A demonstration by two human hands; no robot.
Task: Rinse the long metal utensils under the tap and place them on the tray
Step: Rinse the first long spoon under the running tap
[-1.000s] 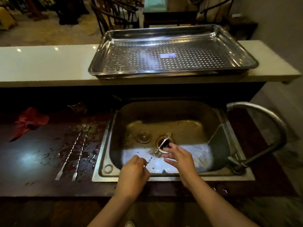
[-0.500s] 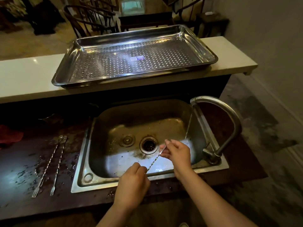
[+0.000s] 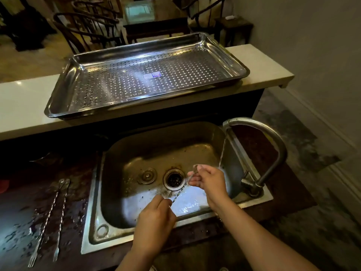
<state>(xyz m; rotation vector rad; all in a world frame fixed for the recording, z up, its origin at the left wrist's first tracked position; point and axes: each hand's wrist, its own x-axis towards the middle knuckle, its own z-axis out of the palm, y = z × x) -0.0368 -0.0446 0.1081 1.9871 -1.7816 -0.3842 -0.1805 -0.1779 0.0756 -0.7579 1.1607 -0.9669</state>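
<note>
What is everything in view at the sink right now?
Tray: one, steel, perforated, on the white ledge behind the sink.
Sink: one, steel, set in the dark counter.
Tap: one, grey, at the sink's right, running thinly.
Held utensil: one, silver, twisted, over the sink.
Spare utensils: two, silver, on the counter left of the sink.
Red cloth: one, far left edge.
Left hand: grips the held utensil's near end.
Right hand: pinches its far end.

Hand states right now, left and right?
Left hand: pinches the near end of the twisted metal utensil.
Right hand: holds its far end, over the sink.
</note>
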